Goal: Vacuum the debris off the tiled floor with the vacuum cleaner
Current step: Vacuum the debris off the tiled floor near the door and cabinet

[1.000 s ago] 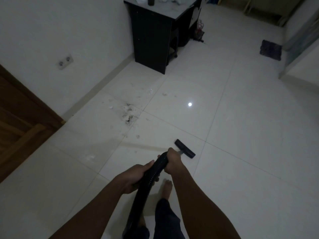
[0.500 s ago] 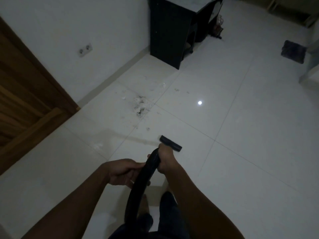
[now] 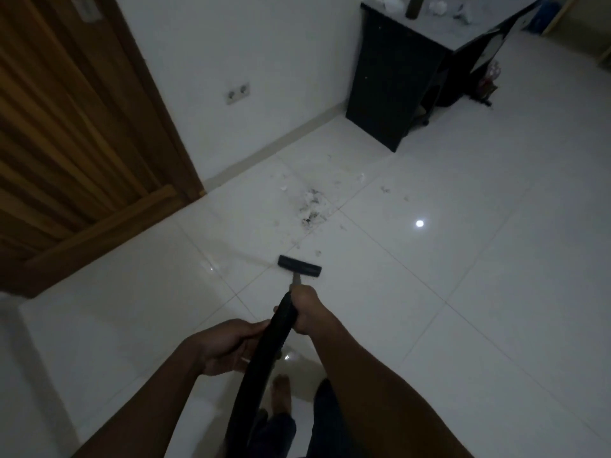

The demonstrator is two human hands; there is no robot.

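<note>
Hose [image 3: 262, 355], one, gripped by left hand [image 3: 228, 345] and right hand [image 3: 306, 309]; one debris pile [image 3: 312, 206] ahead

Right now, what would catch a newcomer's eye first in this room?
The dark clump of dust and scraps on the glossy white tiled floor, near the wall. Just short of it sits the black flat vacuum nozzle, its black flexible hose gripped by the left hand and right hand.

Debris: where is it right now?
In the head view, the debris lies mid-floor at a tile joint, just beyond the nozzle, between the wooden door on the left and the black desk on the right.
</note>
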